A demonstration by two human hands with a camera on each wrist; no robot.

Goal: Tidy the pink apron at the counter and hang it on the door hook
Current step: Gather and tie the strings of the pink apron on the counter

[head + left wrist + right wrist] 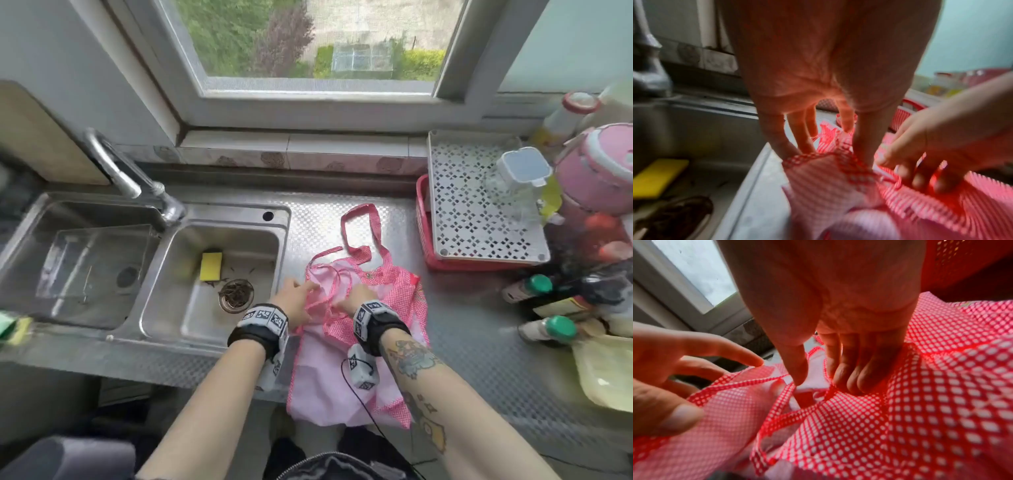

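Note:
The pink apron (346,373) lies on the steel counter (472,342) right of the sink, its lower part hanging over the front edge. Its dotted neck loop (361,226) points toward the window, and thin ties cross its upper part. My left hand (298,296) is at the apron's left edge, with straight fingers (777,142) pressing down on the dotted trim (813,156). My right hand (356,296) rests just beside it, fingertips (851,382) pushing into the bunched dotted cloth (920,402) and thumb apart on the pale fabric. No door hook is in view.
A double sink (284,219) sits left, with a yellow sponge (210,265), a drain strainer and a faucet (130,178). A red basket (423,222) under a white perforated tray stands right of the apron. Bottles (534,287) and a pink pot (599,171) crowd the right end.

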